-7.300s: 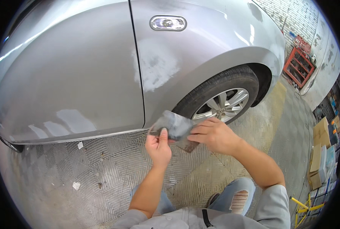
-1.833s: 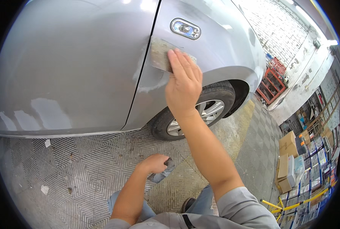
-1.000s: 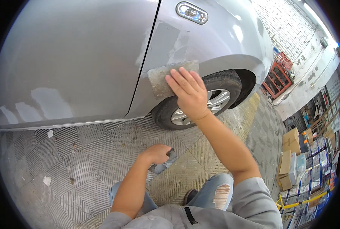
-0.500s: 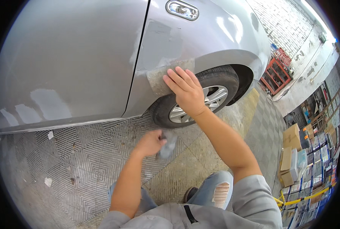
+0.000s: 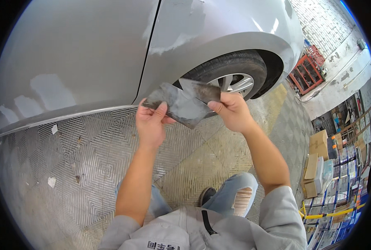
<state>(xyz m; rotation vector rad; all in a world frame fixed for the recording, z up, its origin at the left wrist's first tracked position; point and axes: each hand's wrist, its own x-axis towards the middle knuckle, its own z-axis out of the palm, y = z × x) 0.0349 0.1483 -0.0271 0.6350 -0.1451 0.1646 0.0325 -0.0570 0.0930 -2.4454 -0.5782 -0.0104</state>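
Note:
My left hand (image 5: 152,121) grips a flat dark metal scraper (image 5: 175,106) smeared with pale grey paste. My right hand (image 5: 227,106) pinches a second flat scraper (image 5: 200,88), its blade overlapping the left one in front of the front wheel (image 5: 235,66). Above them on the silver car's front fender (image 5: 223,16), a grey filler patch (image 5: 177,25) lies beside the dark door seam. Pale patches (image 5: 50,89) also show low on the door (image 5: 81,41) at left.
The patterned floor tiles (image 5: 94,166) carry white scraps (image 5: 51,181). At right are a red metal rack (image 5: 306,73), cardboard boxes (image 5: 318,143), stacked cartons and a yellow tubular frame (image 5: 331,216). My jeans-clad legs (image 5: 237,185) are below my arms.
My right hand has drawn its scraper down off the fender, and my left hand has risen; the two scrapers now meet. Grey filler has spread over the patch beside the door seam.

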